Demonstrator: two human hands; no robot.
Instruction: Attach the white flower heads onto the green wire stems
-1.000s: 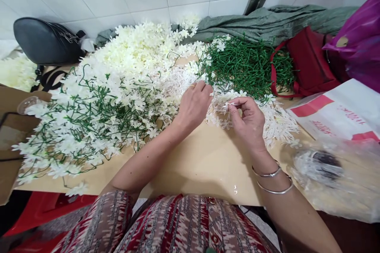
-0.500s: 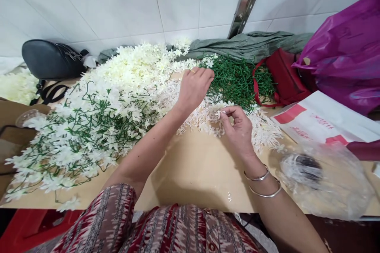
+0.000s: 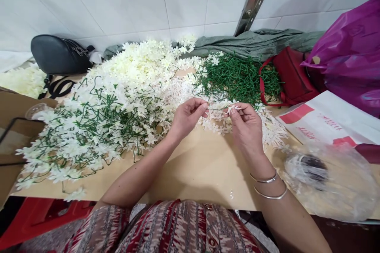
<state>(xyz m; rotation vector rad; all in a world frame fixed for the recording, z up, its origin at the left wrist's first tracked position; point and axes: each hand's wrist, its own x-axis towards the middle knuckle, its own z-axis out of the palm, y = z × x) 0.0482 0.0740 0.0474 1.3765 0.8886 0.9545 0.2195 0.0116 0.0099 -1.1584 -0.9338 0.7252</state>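
Note:
A thin green artificial stem (image 3: pixel 216 108) runs between my two hands above the table. My left hand (image 3: pixel 188 118) pinches one end of it between thumb and fingers. At the other end, my right hand (image 3: pixel 246 124) pinches a small white artificial flower (image 3: pixel 232 108); whether stem and flower are joined there I cannot tell. Below and around the hands lies a pile of thin white stamen-like pieces (image 3: pixel 268 130). Behind the right hand sits a heap of loose green stems (image 3: pixel 234 77). White flowers on green stems (image 3: pixel 101 126) are piled left of my left hand.
Pale cream blossoms (image 3: pixel 133 63) are heaped at the back. A black bag (image 3: pixel 61 55) stands at the back left, a cardboard box (image 3: pixel 18 126) at the left edge. To the right are a red bag (image 3: pixel 289 75), a purple plastic bag (image 3: pixel 350 51), a white paper bag (image 3: pixel 323 116) and clear plastic (image 3: pixel 350 182).
My left hand has come back from the green stem heap toward my right hand, now with a green stem in its fingers. My right hand still holds the white flower. The view has shifted slightly.

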